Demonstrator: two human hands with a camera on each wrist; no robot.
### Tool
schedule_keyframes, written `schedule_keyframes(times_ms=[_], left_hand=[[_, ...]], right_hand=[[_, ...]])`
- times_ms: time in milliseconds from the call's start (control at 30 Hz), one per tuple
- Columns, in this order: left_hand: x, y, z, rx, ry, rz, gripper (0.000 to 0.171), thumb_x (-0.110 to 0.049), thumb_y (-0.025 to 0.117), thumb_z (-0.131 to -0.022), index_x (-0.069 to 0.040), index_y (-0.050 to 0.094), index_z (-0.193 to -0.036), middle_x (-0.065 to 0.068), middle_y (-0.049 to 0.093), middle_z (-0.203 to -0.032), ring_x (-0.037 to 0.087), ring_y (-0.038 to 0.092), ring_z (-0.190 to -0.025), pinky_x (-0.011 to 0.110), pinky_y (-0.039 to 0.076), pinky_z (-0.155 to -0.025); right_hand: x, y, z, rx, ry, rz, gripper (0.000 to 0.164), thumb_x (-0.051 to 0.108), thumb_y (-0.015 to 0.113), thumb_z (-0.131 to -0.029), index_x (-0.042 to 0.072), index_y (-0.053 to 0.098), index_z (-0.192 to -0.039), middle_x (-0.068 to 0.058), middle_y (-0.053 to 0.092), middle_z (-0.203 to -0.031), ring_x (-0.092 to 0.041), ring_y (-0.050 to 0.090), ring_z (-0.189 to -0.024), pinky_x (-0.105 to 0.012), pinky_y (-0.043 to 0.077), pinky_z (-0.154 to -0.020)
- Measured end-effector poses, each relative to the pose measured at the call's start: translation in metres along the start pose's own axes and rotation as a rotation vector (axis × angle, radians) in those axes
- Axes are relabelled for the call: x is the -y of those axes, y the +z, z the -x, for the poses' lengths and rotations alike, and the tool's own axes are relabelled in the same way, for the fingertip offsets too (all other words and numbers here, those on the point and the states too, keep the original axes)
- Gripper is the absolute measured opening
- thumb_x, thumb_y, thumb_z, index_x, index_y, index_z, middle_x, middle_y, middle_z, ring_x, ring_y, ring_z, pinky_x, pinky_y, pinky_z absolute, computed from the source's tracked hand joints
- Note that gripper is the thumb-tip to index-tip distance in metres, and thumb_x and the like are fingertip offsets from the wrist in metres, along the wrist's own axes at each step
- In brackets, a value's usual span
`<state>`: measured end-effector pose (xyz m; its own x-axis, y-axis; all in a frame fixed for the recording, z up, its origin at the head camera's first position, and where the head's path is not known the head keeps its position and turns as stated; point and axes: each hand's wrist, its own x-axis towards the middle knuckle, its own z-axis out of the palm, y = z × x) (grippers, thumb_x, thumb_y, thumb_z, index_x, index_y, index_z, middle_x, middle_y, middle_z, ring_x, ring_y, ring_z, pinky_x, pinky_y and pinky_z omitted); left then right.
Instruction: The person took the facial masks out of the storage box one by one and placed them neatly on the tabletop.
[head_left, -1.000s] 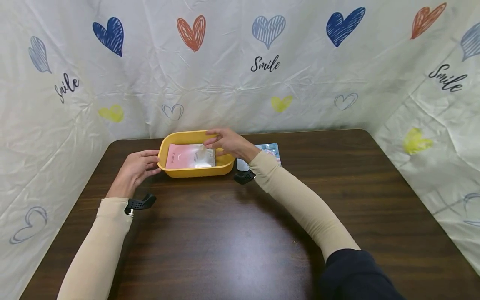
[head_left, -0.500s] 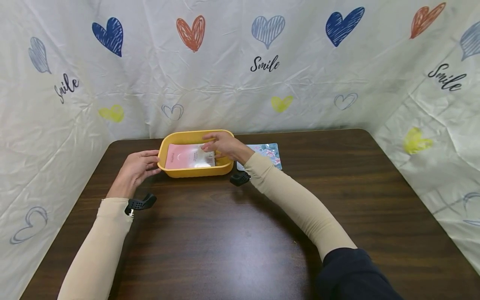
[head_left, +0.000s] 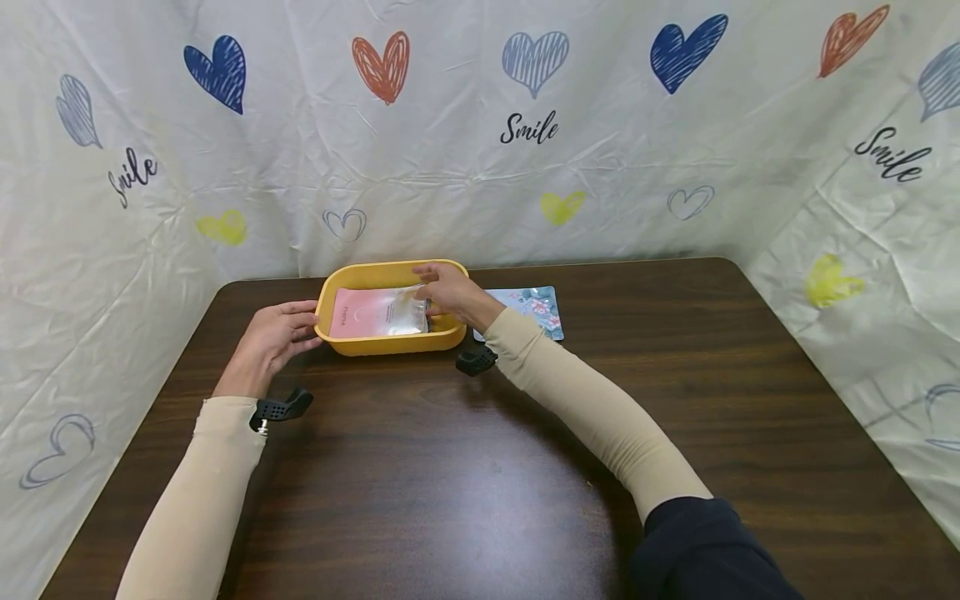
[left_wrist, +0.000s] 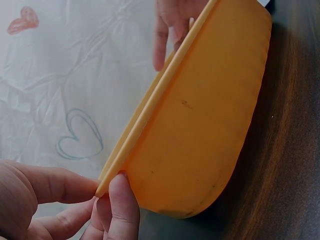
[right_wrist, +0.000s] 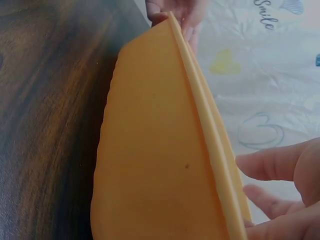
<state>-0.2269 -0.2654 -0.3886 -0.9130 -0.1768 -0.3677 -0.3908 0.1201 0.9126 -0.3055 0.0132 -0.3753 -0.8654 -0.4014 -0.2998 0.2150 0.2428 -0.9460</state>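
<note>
A yellow oval plastic basin (head_left: 397,343) stands at the back of the table, left of the middle. Inside it lies a flat pink and silver packet (head_left: 367,313) with small print. My left hand (head_left: 272,340) holds the basin's left rim; the left wrist view shows the rim (left_wrist: 145,115) pinched between a finger and the thumb. My right hand (head_left: 456,297) reaches over the basin's right end, its fingers spread at the packet's right edge. In the right wrist view these fingers (right_wrist: 272,162) appear beyond the rim, partly hidden by the basin wall.
A blue flowered packet (head_left: 534,307) lies on the dark wooden table (head_left: 480,467) right of the basin, partly covered by the right wrist. A white sheet (head_left: 450,150) with printed hearts hangs close behind the table. Black wrist bands (head_left: 283,407) are on both arms.
My right hand moves slightly left and down over the basin, then its fingertips draw back to the packet's right edge. The left hand and the basin stay in place.
</note>
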Motion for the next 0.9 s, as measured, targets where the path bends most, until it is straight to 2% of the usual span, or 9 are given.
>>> schedule_keyframes(times_ms=[100,333,533,700,900], left_hand=[[-0.0001,0.0002,0.0003,0.005,0.008,0.004,0.051,-0.017,0.061,-0.102,-0.009,0.048,-0.151,0.01,0.049,-0.143,0.021,0.061,-0.111,0.023,0.057,-0.088],[-0.0013,0.0,0.0013,0.029,0.023,0.017,0.051,-0.011,0.058,-0.103,-0.005,0.046,-0.152,0.014,0.049,-0.144,0.022,0.06,-0.111,0.024,0.059,-0.082],[-0.0017,0.0,0.0012,0.024,0.016,0.015,0.051,-0.013,0.059,-0.103,-0.006,0.046,-0.152,0.014,0.048,-0.144,0.024,0.059,-0.113,0.024,0.059,-0.083],[-0.0015,0.0005,0.002,0.025,0.015,0.013,0.051,-0.013,0.058,-0.103,-0.006,0.046,-0.152,0.014,0.048,-0.144,0.024,0.059,-0.113,0.024,0.059,-0.084],[-0.0015,0.0001,0.0023,0.027,0.017,0.01,0.051,-0.013,0.058,-0.103,-0.006,0.045,-0.152,0.013,0.047,-0.145,0.024,0.058,-0.115,0.023,0.059,-0.083]], right_hand=[[0.0002,0.001,0.0011,-0.019,0.003,-0.007,0.057,-0.001,0.059,-0.099,0.009,0.043,-0.153,-0.013,0.03,-0.163,-0.03,0.044,-0.14,-0.047,0.051,-0.103],[0.0022,-0.0003,0.0059,-0.003,0.013,-0.028,0.059,0.001,0.057,-0.101,0.007,0.036,-0.156,-0.016,0.026,-0.164,-0.033,0.046,-0.139,-0.047,0.049,-0.106],[0.0032,-0.0006,0.0061,-0.005,0.031,-0.023,0.061,0.001,0.059,-0.099,0.006,0.036,-0.156,-0.016,0.031,-0.161,-0.031,0.046,-0.139,-0.045,0.047,-0.109],[0.0002,0.0,0.0032,-0.019,0.027,-0.061,0.063,-0.003,0.059,-0.098,0.004,0.034,-0.156,-0.017,0.032,-0.161,-0.032,0.045,-0.14,-0.044,0.048,-0.108],[0.0002,0.0041,-0.0007,-0.039,0.018,-0.072,0.069,-0.007,0.059,-0.096,0.001,0.029,-0.158,-0.02,0.044,-0.154,-0.03,0.052,-0.135,-0.04,0.051,-0.104]])
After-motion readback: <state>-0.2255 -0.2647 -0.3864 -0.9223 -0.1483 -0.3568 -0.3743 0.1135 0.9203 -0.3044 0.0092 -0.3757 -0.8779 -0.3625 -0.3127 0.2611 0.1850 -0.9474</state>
